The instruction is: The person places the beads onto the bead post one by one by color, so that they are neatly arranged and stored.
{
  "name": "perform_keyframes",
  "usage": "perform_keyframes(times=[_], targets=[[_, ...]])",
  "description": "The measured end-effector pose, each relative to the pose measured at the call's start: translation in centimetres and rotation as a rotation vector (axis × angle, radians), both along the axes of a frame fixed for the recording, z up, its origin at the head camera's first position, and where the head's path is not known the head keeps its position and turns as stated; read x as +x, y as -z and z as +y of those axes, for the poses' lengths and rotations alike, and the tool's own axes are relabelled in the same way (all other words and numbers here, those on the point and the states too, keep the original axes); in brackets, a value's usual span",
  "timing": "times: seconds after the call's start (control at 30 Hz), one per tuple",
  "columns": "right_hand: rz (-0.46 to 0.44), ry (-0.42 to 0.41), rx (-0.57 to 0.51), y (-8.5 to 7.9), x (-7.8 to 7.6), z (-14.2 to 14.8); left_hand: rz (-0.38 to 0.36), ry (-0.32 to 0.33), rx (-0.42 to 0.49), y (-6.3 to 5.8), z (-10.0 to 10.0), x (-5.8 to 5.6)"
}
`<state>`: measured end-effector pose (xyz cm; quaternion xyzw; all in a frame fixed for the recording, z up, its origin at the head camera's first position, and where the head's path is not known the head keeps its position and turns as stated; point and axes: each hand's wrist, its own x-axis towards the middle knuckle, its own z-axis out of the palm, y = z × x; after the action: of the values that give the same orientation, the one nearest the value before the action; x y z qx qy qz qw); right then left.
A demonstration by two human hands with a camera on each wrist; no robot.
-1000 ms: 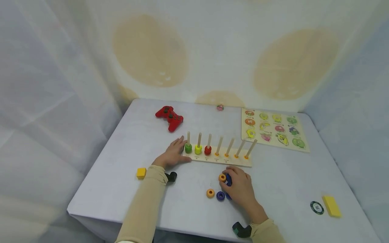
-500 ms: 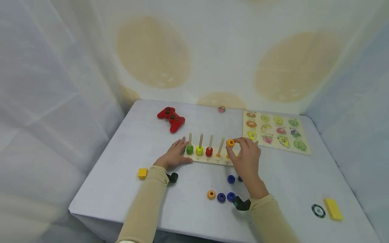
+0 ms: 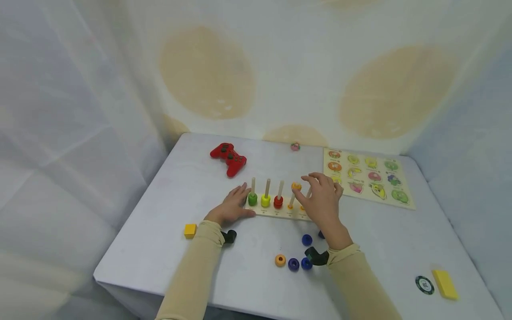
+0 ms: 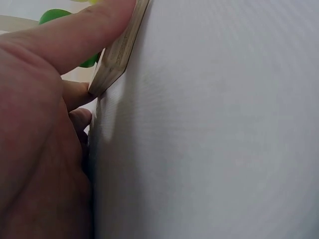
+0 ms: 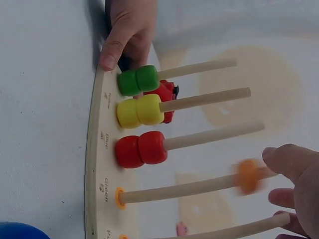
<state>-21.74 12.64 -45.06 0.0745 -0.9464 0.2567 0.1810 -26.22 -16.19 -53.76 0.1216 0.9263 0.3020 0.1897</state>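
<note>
A wooden peg board [image 3: 272, 213] lies mid-table, with green rings [image 5: 138, 80], yellow rings [image 5: 139, 111] and red rings [image 5: 141, 150] on its first three pegs. My left hand [image 3: 230, 208] grips the board's left end, thumb along the near edge. An orange ring [image 5: 248, 177], blurred, is threaded near the top of the fourth peg [image 5: 184, 191]. Beside that ring, my right hand [image 3: 322, 204] is spread, thumb and fingers off it. The pegs at the right end are partly hidden behind this hand.
In front of the board lie a loose orange ring [image 3: 277, 262] and several blue rings [image 3: 306, 240]. Around are a red game controller [image 3: 229, 157], a fruit puzzle board [image 3: 366, 178], a yellow cube [image 3: 190, 231], a yellow block [image 3: 445, 284] and a round chip [image 3: 424, 285].
My right hand carried an orange ring from the loose rings up to the board, then left to the fourth peg, and let go of it there. The left hand stayed put.
</note>
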Motion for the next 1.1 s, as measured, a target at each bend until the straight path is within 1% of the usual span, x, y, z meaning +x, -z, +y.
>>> perform_keyframes(times=[0.2,0.3,0.37,0.47,0.53,0.6,0.67,0.73,0.83,0.9,1.0,1.1], targets=[[0.07,-0.013,-0.09,-0.4,0.4,0.2,0.001,0.014,-0.007,-0.5,-0.3,0.1],[0.102,-0.035,-0.121,-0.2,0.8,0.3,0.0,0.012,0.002,-0.6,-0.3,0.2],[0.126,-0.074,-0.138,0.2,1.4,0.3,0.001,0.013,0.008,-0.6,-0.2,0.2],[0.137,-0.163,-0.13,2.0,3.2,0.1,0.006,0.025,0.002,-0.4,-0.1,0.2],[0.109,-0.243,-0.103,3.6,4.9,0.0,0.008,0.036,0.0,-0.3,-0.1,0.2],[0.042,-0.327,-0.063,5.4,6.6,-0.1,0.009,0.043,-0.01,-0.3,0.0,0.2],[-0.052,-0.402,-0.022,6.8,8.1,-0.2,0.011,0.044,-0.018,-0.4,-0.1,0.3],[-0.157,-0.454,0.013,7.9,9.1,-0.2,0.011,0.034,-0.018,-0.7,-0.2,0.2],[-0.283,-0.469,0.06,8.8,9.9,-0.2,0.019,0.026,-0.008,-1.0,-0.4,0.1],[-0.323,-0.461,0.076,9.1,10.0,-0.2,0.019,0.02,0.001,-1.0,-0.5,0.1],[-0.316,-0.451,0.087,9.5,10.0,-0.4,0.015,0.024,0.0,-0.7,-0.5,0.2],[-0.296,-0.445,0.072,9.8,10.1,-0.5,0.015,0.025,0.003,-0.4,-0.6,0.2]])
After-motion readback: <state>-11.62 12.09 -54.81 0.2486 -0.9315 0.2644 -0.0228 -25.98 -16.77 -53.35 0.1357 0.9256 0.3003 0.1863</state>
